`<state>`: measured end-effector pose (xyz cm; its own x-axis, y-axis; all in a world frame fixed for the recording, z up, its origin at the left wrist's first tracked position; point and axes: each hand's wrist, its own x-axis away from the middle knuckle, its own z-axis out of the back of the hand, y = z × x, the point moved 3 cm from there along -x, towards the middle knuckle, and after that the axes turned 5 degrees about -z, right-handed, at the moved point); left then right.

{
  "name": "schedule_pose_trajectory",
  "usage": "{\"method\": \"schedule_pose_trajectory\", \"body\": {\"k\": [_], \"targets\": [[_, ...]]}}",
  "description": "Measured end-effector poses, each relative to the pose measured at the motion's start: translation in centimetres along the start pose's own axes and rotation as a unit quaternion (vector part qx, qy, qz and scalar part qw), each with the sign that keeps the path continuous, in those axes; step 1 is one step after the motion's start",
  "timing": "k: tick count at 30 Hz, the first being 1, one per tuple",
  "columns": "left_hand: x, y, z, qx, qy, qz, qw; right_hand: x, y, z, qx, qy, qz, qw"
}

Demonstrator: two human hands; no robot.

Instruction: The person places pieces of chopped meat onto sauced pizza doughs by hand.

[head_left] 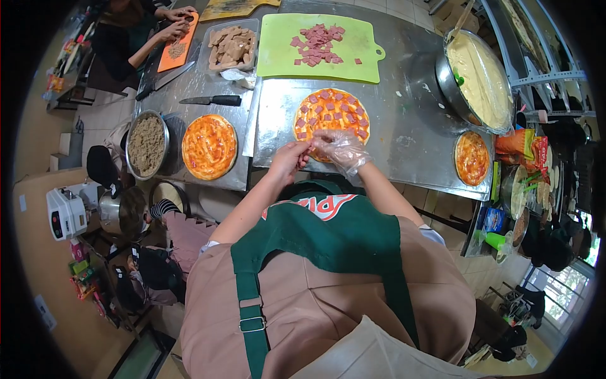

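In front of me lies a round pizza base [332,106] with red sauce, pale streaks and squares of pink meat. My left hand [291,158], bare, is closed at the pizza's near edge, its fingertips meeting those of the other hand. My right hand [344,150] wears a clear plastic glove and covers the near part of the pizza, its fingers pinched together. Whatever sits between the fingertips is too small to make out. Beyond the pizza, a green cutting board [278,54] carries a heap of diced pink meat [319,41].
A sauced base [209,147], a bowl of brown crumbly filling [147,144] and a knife [214,100] are on the left. A tub of brown pieces [232,45] stands behind. A large dough bowl [457,95] and a small pizza [472,158] are right. Another person's hands [177,26] work at an orange board [175,54].
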<state>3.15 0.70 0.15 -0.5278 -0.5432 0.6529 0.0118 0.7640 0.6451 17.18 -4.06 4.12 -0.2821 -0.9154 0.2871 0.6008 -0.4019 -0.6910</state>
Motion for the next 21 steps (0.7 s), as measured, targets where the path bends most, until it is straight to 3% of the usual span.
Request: {"method": "schedule_pose_trajectory", "body": {"k": [3,6,8,10,13,16,17,21], "targets": [[0.5,0.2,-1.0,-0.067,-0.008,0.008,0.998,1.1,0.4,-0.4,-0.203,-0.050,-0.123,0.970],[0.5,0.2,-1.3,-0.024,-0.046,0.032,0.998,0.2,2.8,-0.7,-0.237,-0.081,-0.209,0.945],[-0.2,-0.4,-0.1,0.045,-0.051,0.056,0.996,-0.6,5.0,-0.4,-0.272,-0.026,-0.173,0.946],[-0.2,-0.4,0.9,0.115,-0.053,0.079,0.989,-1.9,6.4,1.7,-0.004,0.132,-0.078,0.988],[-0.2,0.2,2.2,0.325,-0.141,0.104,0.929,-2.7,7.1,3.3,-0.003,0.110,-0.146,0.983],[0.0,0.9,3.4,0.343,-0.076,0.088,0.932,-2.9,5.7,3.8,-0.035,0.047,-0.186,0.981],[-0.2,0.8,3.9,0.362,-0.118,0.085,0.921,-3.3,6.0,3.5,-0.035,0.046,-0.184,0.981],[0.1,1.6,3.4,0.342,-0.111,0.057,0.931,-4.0,5.5,2.8,0.079,0.076,-0.150,0.983]]}}
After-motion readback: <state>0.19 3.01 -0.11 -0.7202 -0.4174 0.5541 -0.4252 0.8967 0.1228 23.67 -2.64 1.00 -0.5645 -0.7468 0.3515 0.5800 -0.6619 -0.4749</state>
